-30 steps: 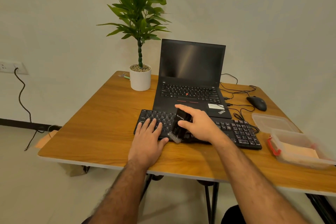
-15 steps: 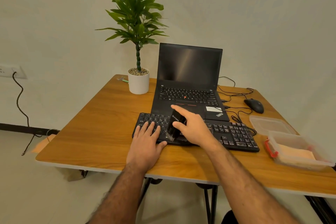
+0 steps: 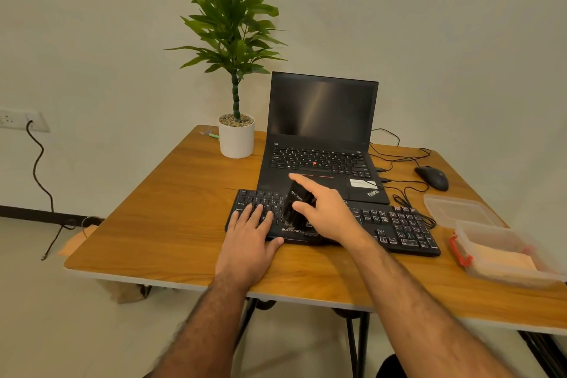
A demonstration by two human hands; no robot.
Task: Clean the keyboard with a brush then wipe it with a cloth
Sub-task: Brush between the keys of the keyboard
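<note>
1. Here, taking the keyboard (image 3: 395, 225) as landmark: it lies on the table (image 3: 171, 212) just in front of the laptop (image 3: 322, 144), and the brushing step looks to be in hand; wiping is not yet begun.
2. Far left of the keyboard, a wall socket (image 3: 18, 120) with a dangling cable; behind its left end stands a potted plant (image 3: 236, 135).
3. The left hand (image 3: 248, 242) lies flat on the keyboard's left end, fingers (image 3: 256, 212) spread over the keys, holding nothing. It seems to steady the board.
4. The right hand (image 3: 328, 215) is over the keyboard's middle, closed around a black brush (image 3: 296, 204): thumb on its near side, forefinger stretched straight along its top towards the laptop. The bristles are too dark to make out, so whether they touch the keys I cannot tell.
5. Next, I judge, the brush must be drawn rightward across the unbrushed keys, the left hand pressing so the board does not slide.
6. Right of the keyboard: a mouse (image 3: 432, 178) behind, a loose lid (image 3: 460, 210), and an open tub (image 3: 506, 255) holding the folded cloth (image 3: 503, 259), well apart from both hands, for the wiping step.
</note>
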